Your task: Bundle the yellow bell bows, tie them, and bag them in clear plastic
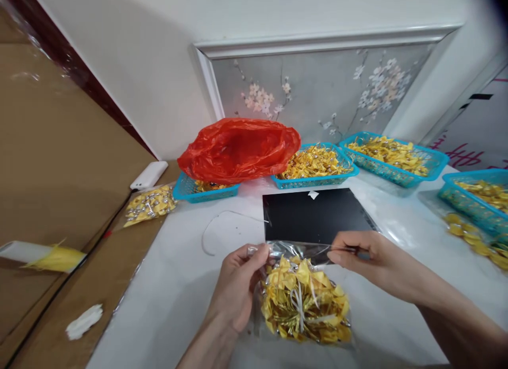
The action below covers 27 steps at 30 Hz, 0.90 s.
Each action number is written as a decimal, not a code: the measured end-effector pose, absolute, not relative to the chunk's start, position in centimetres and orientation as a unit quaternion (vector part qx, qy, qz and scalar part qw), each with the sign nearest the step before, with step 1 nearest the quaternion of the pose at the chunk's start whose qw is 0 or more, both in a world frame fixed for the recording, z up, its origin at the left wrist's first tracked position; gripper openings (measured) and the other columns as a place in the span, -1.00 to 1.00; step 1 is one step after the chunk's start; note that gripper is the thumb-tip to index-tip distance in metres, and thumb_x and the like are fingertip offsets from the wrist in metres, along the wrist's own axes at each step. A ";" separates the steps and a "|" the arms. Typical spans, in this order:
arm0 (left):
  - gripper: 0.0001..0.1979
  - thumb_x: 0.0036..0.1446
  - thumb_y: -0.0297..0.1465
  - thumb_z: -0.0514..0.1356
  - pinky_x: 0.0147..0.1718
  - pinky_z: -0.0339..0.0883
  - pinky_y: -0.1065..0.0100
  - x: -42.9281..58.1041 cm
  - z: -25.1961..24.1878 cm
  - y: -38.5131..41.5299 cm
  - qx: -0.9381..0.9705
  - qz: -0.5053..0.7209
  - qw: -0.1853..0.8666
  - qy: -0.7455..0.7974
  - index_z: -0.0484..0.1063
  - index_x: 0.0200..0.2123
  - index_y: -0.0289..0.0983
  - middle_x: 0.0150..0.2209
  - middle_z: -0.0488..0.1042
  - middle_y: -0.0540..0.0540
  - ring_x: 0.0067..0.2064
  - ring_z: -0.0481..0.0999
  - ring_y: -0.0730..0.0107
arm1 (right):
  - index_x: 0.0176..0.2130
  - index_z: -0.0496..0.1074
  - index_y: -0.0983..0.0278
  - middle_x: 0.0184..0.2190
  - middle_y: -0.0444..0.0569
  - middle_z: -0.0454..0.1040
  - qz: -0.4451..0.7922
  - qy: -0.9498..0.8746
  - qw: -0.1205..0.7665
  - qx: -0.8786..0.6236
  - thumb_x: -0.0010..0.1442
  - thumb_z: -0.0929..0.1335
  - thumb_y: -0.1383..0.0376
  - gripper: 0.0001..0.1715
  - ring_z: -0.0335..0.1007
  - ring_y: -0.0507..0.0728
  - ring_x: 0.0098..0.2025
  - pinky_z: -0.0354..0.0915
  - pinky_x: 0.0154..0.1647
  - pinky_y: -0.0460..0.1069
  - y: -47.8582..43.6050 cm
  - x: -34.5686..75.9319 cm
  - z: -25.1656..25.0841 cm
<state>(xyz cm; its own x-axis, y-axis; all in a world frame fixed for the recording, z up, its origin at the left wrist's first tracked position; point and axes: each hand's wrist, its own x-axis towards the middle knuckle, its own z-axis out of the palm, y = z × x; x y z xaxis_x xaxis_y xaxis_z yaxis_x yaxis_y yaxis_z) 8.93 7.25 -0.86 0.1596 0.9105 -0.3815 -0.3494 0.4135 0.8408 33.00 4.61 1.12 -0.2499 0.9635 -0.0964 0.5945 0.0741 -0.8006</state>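
Observation:
A clear plastic bag [305, 300] full of gold ribbon pieces, tied at the middle with a white strip, hangs between my hands above the white table. My left hand [242, 284] pinches its upper left corner, thumb on top. At the upper right edge, my right hand [365, 258] grips the bag between thumb and fingers. The bag's top edge is stretched between the two hands. Just beyond it lies a flat black panel [313, 215] with a small white scrap on it.
Blue baskets of gold pieces [317, 183] stand along the back and right. A red plastic bag [238, 152] covers part of one basket. Another filled bag [151, 205] and a white power bank-like box [150, 176] lie at left. A thin white strip [204, 236] curls on the table.

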 end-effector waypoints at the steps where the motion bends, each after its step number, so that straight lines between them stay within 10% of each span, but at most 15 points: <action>1: -0.85 -0.02 -0.35 0.35 -0.40 0.34 0.46 8.8 -0.9 7.3 0.298 0.452 0.701 0.465 0.54 -0.51 -0.33 -0.49 0.53 -0.05 -0.45 0.45 0.48 | -0.47 0.34 0.26 -0.53 -0.16 0.25 0.383 -0.690 0.247 -0.562 0.27 0.23 0.06 -0.59 0.10 0.03 -0.45 0.05 -0.47 -0.08 4.7 33.1 1.0; 14: -0.70 0.04 -0.19 0.28 -0.24 0.42 0.31 8.3 -0.8 7.2 0.274 0.489 0.686 0.463 0.57 -0.37 -0.35 -0.15 0.60 -0.25 -0.20 0.56 0.19 | -0.43 0.34 0.28 -0.51 -0.15 0.20 0.465 -0.637 0.294 -0.540 0.24 0.25 0.03 -0.59 0.06 0.04 -0.43 0.03 -0.47 -0.08 5.1 33.1 0.1; 27: -0.83 -0.11 -0.33 0.41 -0.35 0.42 0.43 8.7 -1.6 7.7 0.239 0.495 0.674 0.494 0.58 -0.47 -0.32 -0.45 0.63 -0.10 -0.36 0.56 0.40 | -0.53 0.36 0.31 -0.58 -0.16 0.27 0.453 -0.576 0.375 -0.567 0.09 0.36 0.11 -0.66 0.11 0.01 -0.50 0.04 -0.49 -0.07 5.5 31.6 -1.3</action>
